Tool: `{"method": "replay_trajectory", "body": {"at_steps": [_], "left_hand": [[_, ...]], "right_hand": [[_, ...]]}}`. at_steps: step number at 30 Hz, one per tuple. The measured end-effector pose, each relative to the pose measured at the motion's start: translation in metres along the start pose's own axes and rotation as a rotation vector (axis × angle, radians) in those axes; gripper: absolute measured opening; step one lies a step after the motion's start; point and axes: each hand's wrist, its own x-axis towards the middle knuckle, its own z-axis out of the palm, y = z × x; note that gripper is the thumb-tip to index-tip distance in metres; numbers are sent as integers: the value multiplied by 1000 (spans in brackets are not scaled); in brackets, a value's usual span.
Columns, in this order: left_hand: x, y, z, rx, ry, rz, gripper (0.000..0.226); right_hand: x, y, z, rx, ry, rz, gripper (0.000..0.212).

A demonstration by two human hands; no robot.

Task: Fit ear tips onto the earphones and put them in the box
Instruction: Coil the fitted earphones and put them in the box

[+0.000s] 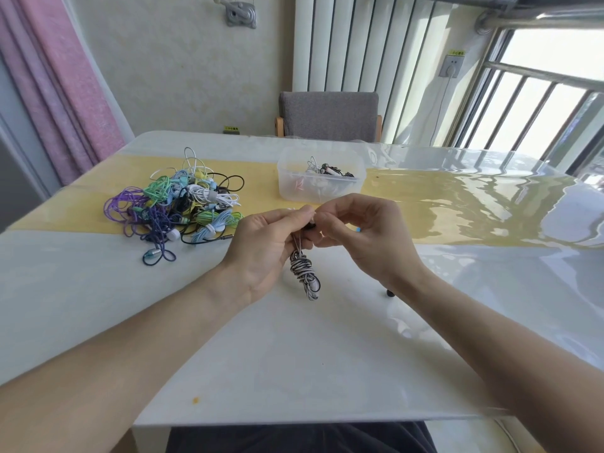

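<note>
Sunlit table (327, 354): both hands pinched 1 earphone (312, 225), left hand (271, 243) steadying it and right hand (356, 233) apparently pressing on a tip, its wound cable (307, 273) dangling near the box (322, 176).

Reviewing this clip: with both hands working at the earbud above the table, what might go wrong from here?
The ear tip is tiny and hidden between the left hand and right hand; it may slip and roll off like the loose black ear tip near the table edge. The black-and-white cable bundle dangles from the grip and could unwind.
</note>
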Motion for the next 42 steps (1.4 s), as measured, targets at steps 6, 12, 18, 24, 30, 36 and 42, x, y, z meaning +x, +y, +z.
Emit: {"method": "replay_trajectory", "body": {"at_steps": [6,12,18,24,30,36,42], "left_hand": [[2,3,0,-86,-17,-79,11],[3,3,0,-128,-25,-115,17],[4,4,0,-134,-22,-123,12],[3,5,-1,-114,-20,-104,18],[3,3,-2,-77,-3,-69,11],[4,1,-2,-47,-11,-53,12],[3,-2,-2,-24,-4,-40,11]], "right_hand": [[0,0,-1,61,-3,5,10],[-1,1,0,94,-2,18,8],[0,1,-1,125,-22,37,8],[0,1,-2,189,-47,65,7],[1,3,-3,241,-87,91,5],[2,4,-5,277,-104,141,8],[1,5,-3,209,-59,187,10]]}}
